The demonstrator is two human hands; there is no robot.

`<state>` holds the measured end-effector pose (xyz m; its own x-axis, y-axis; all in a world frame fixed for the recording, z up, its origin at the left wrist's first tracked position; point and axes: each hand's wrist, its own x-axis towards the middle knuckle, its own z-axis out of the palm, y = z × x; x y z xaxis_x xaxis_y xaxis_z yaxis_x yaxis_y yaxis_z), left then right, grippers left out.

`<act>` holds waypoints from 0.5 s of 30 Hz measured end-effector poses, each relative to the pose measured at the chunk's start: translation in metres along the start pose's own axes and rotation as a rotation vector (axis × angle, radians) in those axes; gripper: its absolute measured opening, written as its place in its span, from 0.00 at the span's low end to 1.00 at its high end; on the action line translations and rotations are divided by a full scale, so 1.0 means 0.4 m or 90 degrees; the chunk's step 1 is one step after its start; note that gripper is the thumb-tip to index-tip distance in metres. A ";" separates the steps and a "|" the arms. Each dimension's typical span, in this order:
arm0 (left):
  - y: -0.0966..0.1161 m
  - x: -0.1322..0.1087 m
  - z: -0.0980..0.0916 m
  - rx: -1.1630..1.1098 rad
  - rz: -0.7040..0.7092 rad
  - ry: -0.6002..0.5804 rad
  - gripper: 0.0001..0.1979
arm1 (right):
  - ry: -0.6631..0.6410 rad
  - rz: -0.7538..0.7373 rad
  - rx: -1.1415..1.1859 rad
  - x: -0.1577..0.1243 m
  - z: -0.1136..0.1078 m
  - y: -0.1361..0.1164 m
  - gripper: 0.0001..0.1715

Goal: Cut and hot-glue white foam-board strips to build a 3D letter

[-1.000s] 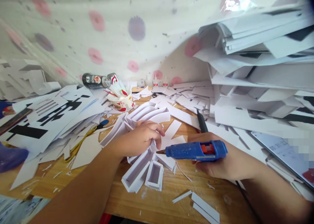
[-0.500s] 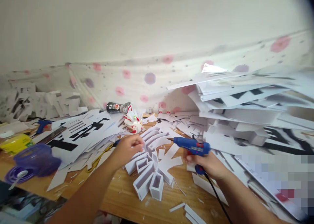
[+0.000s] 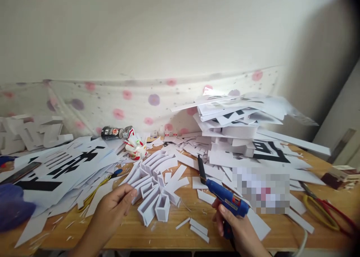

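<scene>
My right hand [image 3: 229, 221] grips a blue glue gun [image 3: 226, 199] by its handle, over the right part of the wooden table, apart from the white pieces. A narrow black piece [image 3: 201, 169] shows at the gun's front end; I cannot tell whether it belongs to it. My left hand [image 3: 116, 202] has thumb and fingers pinched together beside the left edge of a white character form [image 3: 149, 200] with upright strip walls. Whether anything small is between those fingertips is hidden. A flat white branching piece [image 3: 177, 182] adjoins the form on its right.
White sheets with black characters [image 3: 56, 167] lie left, with yellow-handled scissors [image 3: 95, 193] beside them. A paper stack [image 3: 227, 125] rises at back right. Red-and-yellow scissors [image 3: 323, 208] lie far right. A tub [image 3: 136, 152] and black can [image 3: 111, 132] are behind. Loose strips [image 3: 198, 229] lie in front.
The view has turned to the right. My right hand has drawn the glue gun away from the white form and tilted its front upward in view. My left hand has pulled back toward me.
</scene>
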<state>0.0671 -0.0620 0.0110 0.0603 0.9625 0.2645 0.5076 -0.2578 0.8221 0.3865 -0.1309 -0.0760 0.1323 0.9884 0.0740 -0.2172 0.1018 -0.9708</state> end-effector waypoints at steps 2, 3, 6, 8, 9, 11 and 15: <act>0.052 0.057 0.017 -0.001 0.064 -0.048 0.15 | 0.039 -0.007 0.016 -0.006 -0.016 0.012 0.23; 0.079 0.090 0.027 -0.001 0.088 -0.075 0.13 | 0.058 -0.008 0.023 -0.009 -0.023 0.017 0.23; 0.131 0.191 0.065 0.054 0.147 -0.078 0.13 | 0.109 -0.017 0.040 -0.023 -0.040 0.033 0.22; 0.131 0.247 0.095 0.092 0.151 -0.071 0.13 | 0.141 -0.039 0.057 -0.034 -0.050 0.043 0.21; 0.122 0.269 0.110 0.118 0.148 -0.084 0.13 | 0.158 -0.053 0.071 -0.038 -0.054 0.048 0.19; 0.097 0.295 0.140 0.179 0.146 -0.165 0.11 | 0.188 -0.072 0.104 -0.040 -0.063 0.054 0.16; 0.070 0.317 0.205 0.328 0.182 -0.300 0.09 | 0.222 -0.082 0.151 -0.027 -0.070 0.061 0.14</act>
<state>0.1595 0.0596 0.0262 0.5531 0.8278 0.0934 0.7473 -0.5426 0.3835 0.4069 -0.1424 -0.1071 0.4820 0.8734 0.0699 -0.3890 0.2848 -0.8761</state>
